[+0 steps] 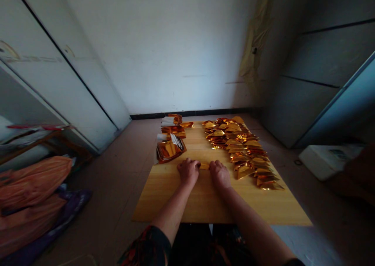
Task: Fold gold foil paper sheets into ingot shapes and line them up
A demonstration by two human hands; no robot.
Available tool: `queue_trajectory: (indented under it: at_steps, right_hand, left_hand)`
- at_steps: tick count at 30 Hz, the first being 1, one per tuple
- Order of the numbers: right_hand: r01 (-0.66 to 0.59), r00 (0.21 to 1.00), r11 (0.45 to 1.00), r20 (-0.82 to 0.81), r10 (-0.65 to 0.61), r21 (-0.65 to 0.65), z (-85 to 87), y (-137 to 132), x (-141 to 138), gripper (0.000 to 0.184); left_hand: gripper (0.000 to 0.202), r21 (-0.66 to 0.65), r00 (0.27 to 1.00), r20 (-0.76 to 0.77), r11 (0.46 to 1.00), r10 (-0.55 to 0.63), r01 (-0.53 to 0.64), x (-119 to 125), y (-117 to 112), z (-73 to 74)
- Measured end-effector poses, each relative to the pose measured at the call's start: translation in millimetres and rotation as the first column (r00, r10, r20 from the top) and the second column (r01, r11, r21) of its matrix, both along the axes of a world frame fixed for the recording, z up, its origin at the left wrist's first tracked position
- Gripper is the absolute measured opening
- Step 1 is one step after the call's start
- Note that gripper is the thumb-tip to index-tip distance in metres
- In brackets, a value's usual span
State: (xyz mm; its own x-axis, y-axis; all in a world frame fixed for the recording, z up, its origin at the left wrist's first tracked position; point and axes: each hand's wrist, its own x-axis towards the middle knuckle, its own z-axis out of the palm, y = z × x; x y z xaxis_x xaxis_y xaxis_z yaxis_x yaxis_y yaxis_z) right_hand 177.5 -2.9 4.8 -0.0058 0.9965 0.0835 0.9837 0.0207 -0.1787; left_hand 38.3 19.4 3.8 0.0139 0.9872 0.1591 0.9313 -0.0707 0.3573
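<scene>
A small piece of gold foil paper (204, 166) lies on the wooden board between my two hands. My left hand (189, 170) has its fingers closed on the paper's left end. At the right end, the curled fingers of my right hand (219, 174) grip the same paper. Beyond my left hand lie stacks of gold foil sheets (170, 149), some showing white undersides. Rows of folded gold paper pieces (241, 150) cover the board's right side, close to my right hand.
The wooden board (187, 203) ends just in front of my lap. A white wall (175, 63) rises behind it. Orange bags (32, 188) lie on the floor at left, below pale cabinets (67, 63). A white box (318, 162) sits on the floor at right.
</scene>
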Motion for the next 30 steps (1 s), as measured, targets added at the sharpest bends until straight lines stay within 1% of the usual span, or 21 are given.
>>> queue_trajectory:
  at_steps: [4,6,8,10,12,14,17,19,21,22,25,27,30]
  right_hand:
    - [-0.006,1.000,1.000,0.001,0.006,-0.026,2.1,-0.6,1.3,0.017]
    - [-0.018,1.000,0.999,0.015,0.019,-0.033,3.4,-1.3,1.5,0.018]
    - [-0.038,0.999,0.999,0.030,0.039,-0.033,4.5,-1.9,1.5,0.019]
    - [-0.057,0.997,0.998,0.043,0.059,-0.030,5.5,-2.0,1.1,0.021]
    - [-0.088,0.994,0.996,0.057,0.089,-0.023,6.8,-1.2,0.3,0.023]
    - [-0.146,0.986,0.989,0.082,0.147,-0.016,8.7,0.7,-0.3,0.023]
    - [-0.258,0.959,0.965,0.114,0.261,-0.039,13.1,5.4,-1.3,0.024]
    - [-0.284,0.951,0.955,0.101,0.291,-0.079,17.0,9.6,-3.0,0.025]
    - [-0.247,0.964,0.961,0.068,0.257,-0.127,21.0,15.0,-6.2,0.026]
    - [-0.210,0.974,0.966,0.056,0.220,-0.152,22.9,18.3,-8.3,0.027]
    - [-0.163,0.986,0.966,-0.005,0.165,-0.200,27.3,30.6,-13.1,0.026]
    - [-0.156,0.987,0.955,-0.079,0.140,-0.254,29.2,40.2,-13.1,0.027]
    - [-0.171,0.981,0.923,-0.141,0.130,-0.344,31.2,53.8,-9.4,0.022]
  left_hand:
    - [0.025,-0.036,1.000,0.008,0.999,0.013,-0.013,0.7,2.9,0.8]
    - [0.026,-0.046,1.000,-0.006,0.999,-0.010,0.010,0.2,5.2,1.8]
    - [0.027,-0.037,0.997,-0.038,0.997,-0.066,0.065,-2.3,6.9,3.4]
    - [0.029,-0.015,0.986,-0.078,0.989,-0.146,0.145,-6.3,7.1,5.0]
    - [0.030,0.008,0.965,-0.130,0.973,-0.226,0.229,-10.3,5.5,6.0]
    - [0.028,0.036,0.938,-0.190,0.953,-0.290,0.302,-12.8,2.6,6.1]
    - [0.026,0.060,0.904,-0.257,0.928,-0.343,0.369,-12.9,-1.7,4.6]
    - [0.026,0.050,0.889,-0.279,0.918,-0.365,0.393,-12.1,-3.5,3.4]
    - [0.026,0.027,0.876,-0.290,0.912,-0.386,0.410,-11.7,-4.3,2.6]
    - [0.027,0.019,0.872,-0.290,0.909,-0.394,0.417,-12.0,-4.4,2.3]
    - [0.029,0.030,0.874,-0.268,0.903,-0.406,0.429,-16.4,-4.6,0.2]
    - [0.028,0.060,0.879,-0.236,0.896,-0.415,0.439,-23.1,-4.4,-3.3]
    - [0.032,0.111,0.870,-0.162,0.867,-0.467,0.486,-37.9,-3.1,-11.7]
